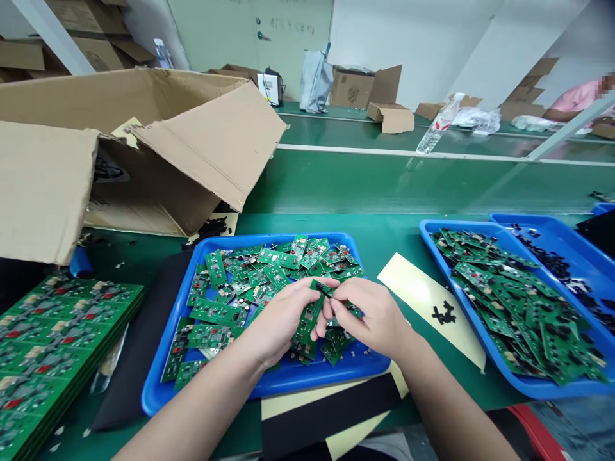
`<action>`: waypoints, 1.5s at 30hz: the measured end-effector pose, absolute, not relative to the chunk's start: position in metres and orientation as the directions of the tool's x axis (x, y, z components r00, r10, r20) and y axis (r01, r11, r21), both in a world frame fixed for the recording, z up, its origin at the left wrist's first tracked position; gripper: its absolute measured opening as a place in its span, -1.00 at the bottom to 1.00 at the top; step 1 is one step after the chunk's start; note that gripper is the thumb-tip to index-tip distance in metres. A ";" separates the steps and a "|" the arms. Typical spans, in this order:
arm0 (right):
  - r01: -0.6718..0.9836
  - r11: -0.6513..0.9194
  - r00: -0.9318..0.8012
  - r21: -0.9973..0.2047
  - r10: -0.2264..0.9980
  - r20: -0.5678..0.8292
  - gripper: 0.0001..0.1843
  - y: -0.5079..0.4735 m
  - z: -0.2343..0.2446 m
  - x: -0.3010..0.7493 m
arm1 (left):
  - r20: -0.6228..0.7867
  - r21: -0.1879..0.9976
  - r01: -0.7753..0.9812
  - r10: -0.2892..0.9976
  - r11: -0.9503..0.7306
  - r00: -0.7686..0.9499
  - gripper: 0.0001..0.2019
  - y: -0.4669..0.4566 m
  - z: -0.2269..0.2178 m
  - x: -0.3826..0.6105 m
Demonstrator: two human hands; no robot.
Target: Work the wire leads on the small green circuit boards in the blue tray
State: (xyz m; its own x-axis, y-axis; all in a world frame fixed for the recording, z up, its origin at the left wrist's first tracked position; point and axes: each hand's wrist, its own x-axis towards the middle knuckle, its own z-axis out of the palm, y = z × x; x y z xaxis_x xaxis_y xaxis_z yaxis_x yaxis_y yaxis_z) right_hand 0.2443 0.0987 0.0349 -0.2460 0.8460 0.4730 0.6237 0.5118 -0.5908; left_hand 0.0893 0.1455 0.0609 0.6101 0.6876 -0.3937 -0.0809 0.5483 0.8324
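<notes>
Over the near side of a blue tray (154, 371) heaped with small green circuit boards (276, 275), both hands meet. My left hand (283, 314) is closed on one circuit board (306, 326), tilted upright between thumb and fingers. From the right, my right hand (369, 314) pinches a small black strip (324, 292) against the top end of that board. The strip's far end and some fingertips are hidden.
A second blue tray (514, 378) of boards stands right, past yellow paper (408, 282) with black bits (444, 314). Stacked board panels (62, 346) lie left, below an open carton (192, 141). A black sheet (331, 413) lies in front. A water bottle (439, 125) stands behind.
</notes>
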 end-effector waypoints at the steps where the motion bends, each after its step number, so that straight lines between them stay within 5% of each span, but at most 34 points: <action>1: 0.626 0.507 -0.245 -0.593 0.849 0.468 -0.80 0.099 0.035 0.244 | -0.394 0.832 -0.079 0.684 0.549 0.614 -0.63 0.145 0.061 0.089; 33: 0.623 0.387 -0.185 -0.680 0.917 0.352 -0.74 0.099 0.036 0.242 | -0.280 0.940 0.016 0.743 0.341 0.608 -0.74 0.143 0.057 0.091; 39: 0.667 0.354 -0.150 -0.656 0.926 0.346 -0.73 0.099 0.036 0.241 | -0.332 0.909 -0.026 0.759 0.417 0.560 -0.71 0.141 0.059 0.092; 45: 0.745 0.321 -0.073 -0.585 0.910 0.407 -0.72 0.099 0.033 0.242 | -0.292 0.925 -0.019 0.741 0.380 0.605 -0.90 0.142 0.058 0.092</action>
State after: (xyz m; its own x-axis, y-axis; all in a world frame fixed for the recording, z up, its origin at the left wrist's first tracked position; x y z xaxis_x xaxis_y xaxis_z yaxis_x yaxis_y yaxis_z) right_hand 0.2424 0.0994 0.0328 -0.0730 0.9104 0.4072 0.7447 0.3213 -0.5850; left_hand 0.0920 0.1425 0.0580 0.6047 0.7409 -0.2922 -0.0193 0.3804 0.9246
